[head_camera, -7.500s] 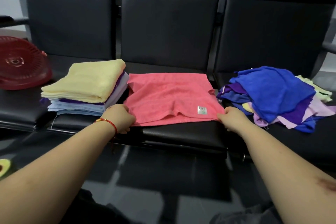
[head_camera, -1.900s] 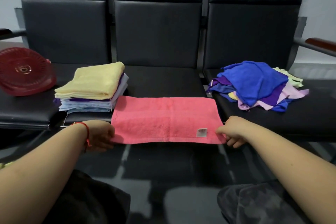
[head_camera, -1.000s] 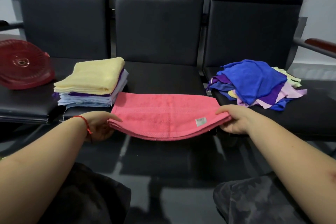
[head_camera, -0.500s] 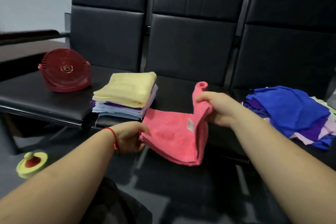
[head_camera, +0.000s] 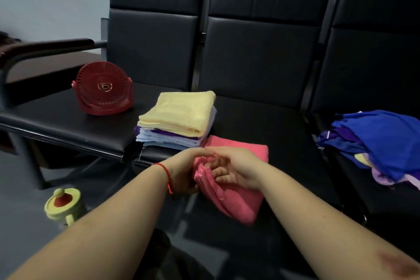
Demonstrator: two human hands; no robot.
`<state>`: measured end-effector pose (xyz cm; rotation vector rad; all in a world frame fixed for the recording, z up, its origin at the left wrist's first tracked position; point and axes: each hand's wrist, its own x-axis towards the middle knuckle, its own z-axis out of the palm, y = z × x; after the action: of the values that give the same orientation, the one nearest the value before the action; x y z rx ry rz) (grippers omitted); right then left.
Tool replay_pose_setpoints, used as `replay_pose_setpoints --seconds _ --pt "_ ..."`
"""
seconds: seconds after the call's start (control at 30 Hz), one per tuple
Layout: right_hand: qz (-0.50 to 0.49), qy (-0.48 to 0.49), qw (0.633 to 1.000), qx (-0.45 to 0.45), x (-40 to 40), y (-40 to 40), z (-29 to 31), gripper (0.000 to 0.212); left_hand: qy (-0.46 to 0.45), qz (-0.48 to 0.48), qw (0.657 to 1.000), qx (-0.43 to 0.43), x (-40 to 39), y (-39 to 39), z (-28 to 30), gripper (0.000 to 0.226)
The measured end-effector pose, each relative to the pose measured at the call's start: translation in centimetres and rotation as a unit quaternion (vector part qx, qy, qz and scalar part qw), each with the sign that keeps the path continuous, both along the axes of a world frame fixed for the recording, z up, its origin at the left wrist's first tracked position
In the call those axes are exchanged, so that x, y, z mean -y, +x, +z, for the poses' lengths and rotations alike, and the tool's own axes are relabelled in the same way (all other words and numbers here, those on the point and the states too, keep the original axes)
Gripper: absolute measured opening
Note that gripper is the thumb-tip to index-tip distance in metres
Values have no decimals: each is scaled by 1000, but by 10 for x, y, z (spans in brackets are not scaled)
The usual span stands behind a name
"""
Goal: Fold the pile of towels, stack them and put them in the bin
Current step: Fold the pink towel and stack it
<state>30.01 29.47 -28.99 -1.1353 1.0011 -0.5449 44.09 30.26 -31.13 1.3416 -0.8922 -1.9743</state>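
Both hands meet at one bunched end of the pink towel (head_camera: 236,179); our left hand (head_camera: 184,173) grips the gathered edge from the left, fingers curled round it, and our right hand (head_camera: 234,168) pinches the same edge, fingers tucked into the folds; the towel's far part rests on the middle seat (head_camera: 272,125) and its near part hangs over the front edge. We judge this to be mid-fold, ends brought together; next we would need to square the corners, flatten it, and lift it onto the folded stack (head_camera: 179,120) just beside it to the left. The unfolded pile (head_camera: 377,143) waits well apart on the right seat; both forearms reach forward, wrists angled inward.
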Motion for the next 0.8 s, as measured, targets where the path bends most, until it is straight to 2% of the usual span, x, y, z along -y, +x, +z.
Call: replay_pose_setpoints --seconds 0.07,0.1,0.17,0.23,0.3,0.4,0.47,0.53,0.6,0.7,0.77,0.8 --pt "-32 -29 999 -13 -1 -12 -3 19 -5 17 998 53 3 -5 -4 13" --pt "-58 -53 996 -32 -3 -18 -6 19 -7 33 997 70 4 -7 -4 19" --pt "-150 -96 982 -68 -9 -30 -17 16 -11 75 995 66 5 -9 -2 29" --pt "-234 -87 963 -99 -16 -41 -31 22 -21 97 994 41 3 -10 1 32" --pt "-197 -48 961 -188 -23 -48 -37 40 -29 109 993 26 1 -11 4 31" --pt "-45 33 933 -354 -31 -55 -33 71 -37 122 992 19 -2 -10 7 27" --pt "-33 50 926 -374 -33 -60 -36 75 -45 125 991 7 -5 -10 10 25" --pt "-87 62 954 -281 -32 -66 -46 68 -57 123 991 -11 -8 -9 12 24" --pt "-153 115 975 -112 -33 -65 -55 61 -69 116 991 -24 -11 -8 14 25" --pt "-240 157 955 76 -33 -64 -60 47 -76 109 991 -30 -15 -10 17 27" --pt "-254 162 945 129 -33 -66 -54 43 -74 100 992 -24 -16 -10 17 29" --pt "-254 160 945 127 -34 -69 -50 42 -72 96 993 -17 -17 -10 17 29"
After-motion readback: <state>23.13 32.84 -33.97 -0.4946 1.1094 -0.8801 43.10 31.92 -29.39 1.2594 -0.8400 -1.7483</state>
